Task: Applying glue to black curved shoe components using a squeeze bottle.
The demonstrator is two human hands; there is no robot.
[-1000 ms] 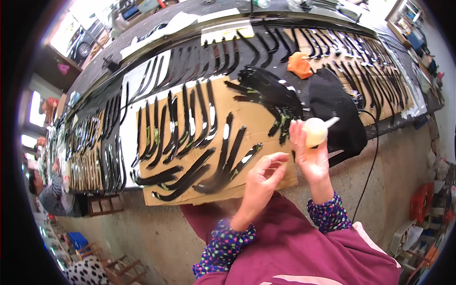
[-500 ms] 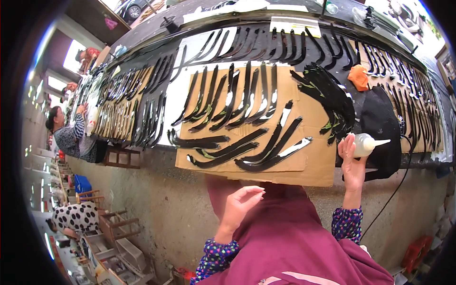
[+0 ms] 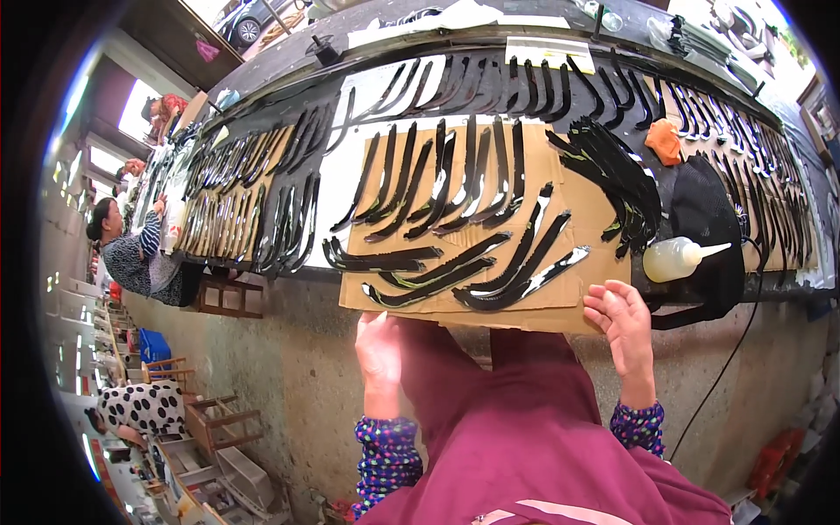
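Note:
A brown cardboard sheet [image 3: 560,320] overhangs the table's front edge in front of me, carrying curved, glossy black strips [image 3: 516,254], some with white and green patches. My right hand [image 3: 623,324] is at its front right corner, fingers loosely bent and apart over the edge. At the front left edge, my left hand [image 3: 379,352] points its fingers up toward the cardboard; glare and blur soften it, and whether it touches is unclear. A squeeze bottle [image 3: 672,260] with a pale nozzle lies on its side right of the cardboard, touched by neither hand.
A heap of black strips [image 3: 617,179] covers the cardboard's right side. Beside it are an orange crumpled cloth [image 3: 663,142] and a black cloth or bag [image 3: 704,210]. More strips lie on both sides. A co-worker [image 3: 144,249] sits at the far left. A cable [image 3: 731,359] hangs at right.
My right hand has let go of the squeeze bottle and moved left to the cardboard's corner. My left hand has moved left and up to its front edge. The view has shifted slightly.

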